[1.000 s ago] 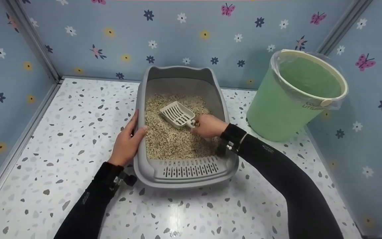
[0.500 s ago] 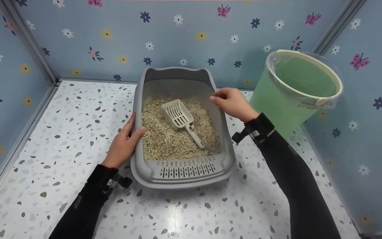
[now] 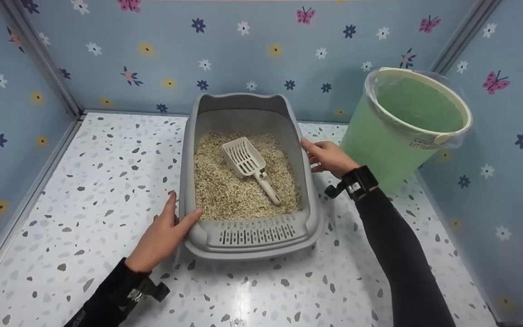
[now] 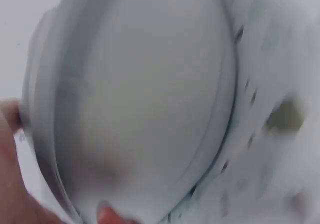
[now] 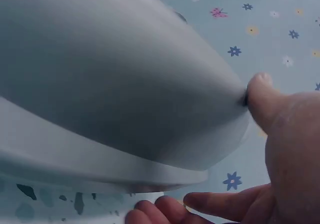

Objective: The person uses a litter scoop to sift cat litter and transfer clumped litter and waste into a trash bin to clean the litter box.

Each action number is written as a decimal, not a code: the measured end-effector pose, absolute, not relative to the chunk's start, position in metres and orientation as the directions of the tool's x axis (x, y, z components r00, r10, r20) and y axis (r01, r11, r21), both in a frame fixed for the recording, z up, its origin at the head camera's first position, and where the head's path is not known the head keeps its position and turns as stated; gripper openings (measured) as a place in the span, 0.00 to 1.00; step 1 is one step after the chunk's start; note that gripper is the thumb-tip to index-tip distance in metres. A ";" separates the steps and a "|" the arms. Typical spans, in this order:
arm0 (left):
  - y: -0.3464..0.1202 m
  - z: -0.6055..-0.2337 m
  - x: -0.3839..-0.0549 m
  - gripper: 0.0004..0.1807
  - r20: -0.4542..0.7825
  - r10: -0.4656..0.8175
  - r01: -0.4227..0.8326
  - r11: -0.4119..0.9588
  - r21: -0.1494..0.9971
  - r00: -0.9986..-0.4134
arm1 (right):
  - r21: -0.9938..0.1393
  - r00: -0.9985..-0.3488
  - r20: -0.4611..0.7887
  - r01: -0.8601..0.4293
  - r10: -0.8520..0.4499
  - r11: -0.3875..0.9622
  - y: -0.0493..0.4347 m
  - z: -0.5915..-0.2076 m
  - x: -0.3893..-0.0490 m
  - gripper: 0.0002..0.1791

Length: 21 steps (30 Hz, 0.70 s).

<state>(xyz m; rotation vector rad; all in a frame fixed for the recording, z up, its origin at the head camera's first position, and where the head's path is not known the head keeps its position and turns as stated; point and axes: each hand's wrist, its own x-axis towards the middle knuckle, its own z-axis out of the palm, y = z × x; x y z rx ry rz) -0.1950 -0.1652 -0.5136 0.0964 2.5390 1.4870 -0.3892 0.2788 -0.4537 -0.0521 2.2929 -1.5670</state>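
Two thumbs lie over the rim of the grey litter tray, one from each side, so the tray is steadied from both. The left hand is spread wide near the front corner, forefinger stretched along the outer wall; how firmly it presses cannot be told, its wrist view being blurred. The right hand spans the opposite wall farther back, thumb on top and the other fingers bent in by the lower edge, a hold that stays clear of the litter. On that litter lies the scoop, in neither hand, slotted head toward the back and handle slanting to the front right; resting there, it leaves both hands to the tray. The tray's perforated ledge faces the person, probably because the low end gives easier reach. Just beyond the right hand stands the green bin, likely put there for convenience, with a clear liner folded over its rim, presumably to stop it slipping in. Flowered panels enclose the speckled white surface
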 end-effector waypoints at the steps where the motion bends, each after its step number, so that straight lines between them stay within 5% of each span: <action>1: -0.164 -0.513 -0.191 0.63 -0.143 0.149 -0.053 0.489 0.871 -0.978 | -0.915 -0.927 -0.290 0.195 -0.238 0.352 0.278 -0.455 -0.389 0.42; 7: -0.155 -0.512 -0.182 0.58 -0.112 0.146 -0.036 0.443 0.896 -0.983 | -0.934 -0.914 -0.326 0.272 -0.242 0.230 0.274 -0.461 -0.387 0.41; 21: -0.163 -0.523 -0.204 0.43 -0.051 0.096 -0.009 0.395 0.919 -0.994 | -0.942 -0.933 -0.304 0.265 -0.192 0.204 0.273 -0.465 -0.372 0.45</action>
